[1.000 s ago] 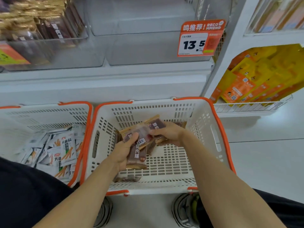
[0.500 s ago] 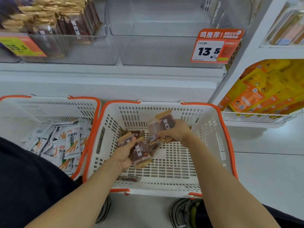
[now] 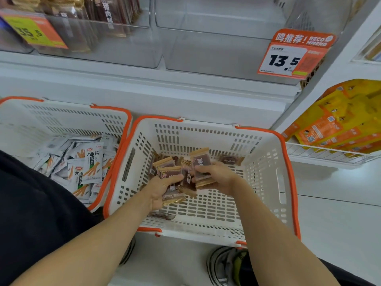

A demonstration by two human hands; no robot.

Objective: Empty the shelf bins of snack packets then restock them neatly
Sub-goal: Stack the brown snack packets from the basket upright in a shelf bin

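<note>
Over the basket [image 3: 266, 162], the right hand [image 3: 218, 176] has brought its brown packet [image 3: 201, 164] against those the left hand [image 3: 162, 188] grips.

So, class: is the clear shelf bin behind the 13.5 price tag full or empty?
Empty, as far as shows. Through the clear bin only bare walls and floor appear; the price tag hides its right corner.

Both bare forearms extend forward, the left hand [image 3: 162, 187] and right hand [image 3: 216, 176] close together, each with fingers curled in a closed grip.
</note>
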